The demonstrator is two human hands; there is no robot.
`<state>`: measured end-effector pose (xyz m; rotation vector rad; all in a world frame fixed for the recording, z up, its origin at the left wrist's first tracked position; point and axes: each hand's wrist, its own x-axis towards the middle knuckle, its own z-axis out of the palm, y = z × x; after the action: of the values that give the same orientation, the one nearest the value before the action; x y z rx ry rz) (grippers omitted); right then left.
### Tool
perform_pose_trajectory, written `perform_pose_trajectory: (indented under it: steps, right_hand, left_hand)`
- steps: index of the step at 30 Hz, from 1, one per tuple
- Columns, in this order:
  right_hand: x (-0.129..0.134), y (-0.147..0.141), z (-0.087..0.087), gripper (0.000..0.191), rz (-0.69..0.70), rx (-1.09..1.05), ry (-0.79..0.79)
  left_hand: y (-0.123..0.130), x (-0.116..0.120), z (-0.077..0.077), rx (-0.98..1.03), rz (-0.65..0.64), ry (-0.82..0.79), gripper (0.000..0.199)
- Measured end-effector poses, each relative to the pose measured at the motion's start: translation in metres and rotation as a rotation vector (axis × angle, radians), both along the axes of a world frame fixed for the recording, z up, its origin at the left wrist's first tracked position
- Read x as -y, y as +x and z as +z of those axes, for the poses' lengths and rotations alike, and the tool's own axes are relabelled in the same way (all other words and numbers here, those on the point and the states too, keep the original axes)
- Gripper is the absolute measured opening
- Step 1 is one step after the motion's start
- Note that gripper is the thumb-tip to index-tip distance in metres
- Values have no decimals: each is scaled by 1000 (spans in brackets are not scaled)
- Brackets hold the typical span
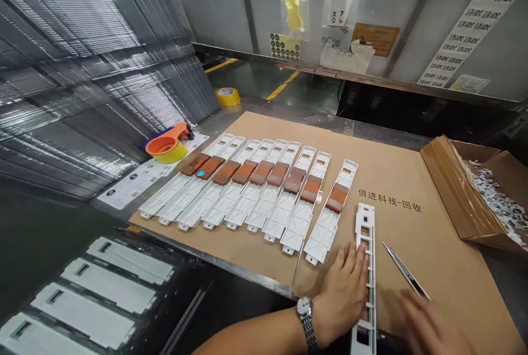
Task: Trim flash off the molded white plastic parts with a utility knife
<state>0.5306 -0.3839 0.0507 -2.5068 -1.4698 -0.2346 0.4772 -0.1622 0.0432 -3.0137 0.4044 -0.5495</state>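
My left hand (344, 289), with a watch on its wrist, lies with fingers stretched along a white slotted plastic frame (371, 283) and touches its left side. To the right of the frame my right hand (431, 325) is smeared by motion, so its fingers do not show clearly. Close beyond it a slim, pointed silver tool (405, 271), perhaps a craft knife, lies on the cardboard sheet (433, 272). A white plastic strip (319, 239) with a reddish-brown block (337, 197) across it lies left of the frame, at the end of a row of several similar strips.
An open cardboard box (447, 190) holding small white pieces stands at the right. On the left are an orange tape dispenser (167, 146) and a yellow tape roll (227, 96). Several white panels (109, 286) lie at the lower left, below the table edge.
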Motion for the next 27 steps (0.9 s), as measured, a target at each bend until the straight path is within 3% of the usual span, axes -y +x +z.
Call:
perform_pose_trajectory:
  steps: [2,5,10,14,16,23,27]
  right_hand:
    - [6,18,-5,41,-260,25,-13]
    - [5,35,-18,48,-420,-16,-61]
    - [2,35,-29,32,-471,-119,-19]
    - [2,33,-17,28,-552,-164,99]
    - [1,33,-8,25,-563,-216,156]
    - [-24,39,24,16,-469,-305,172]
    - [-35,45,27,16,-422,-306,127]
  left_hand:
    - [0,-1,2,-14,-8,-1,49]
    - [0,-2,7,-55,-33,-47,54]
    - [-5,3,0,-19,-47,-166,66]
    - [-8,18,-25,211,31,-311,60]
    - [-9,24,-35,233,65,-350,58]
    - [-14,37,-43,91,134,-298,53]
    - [-16,39,-50,120,104,-235,42]
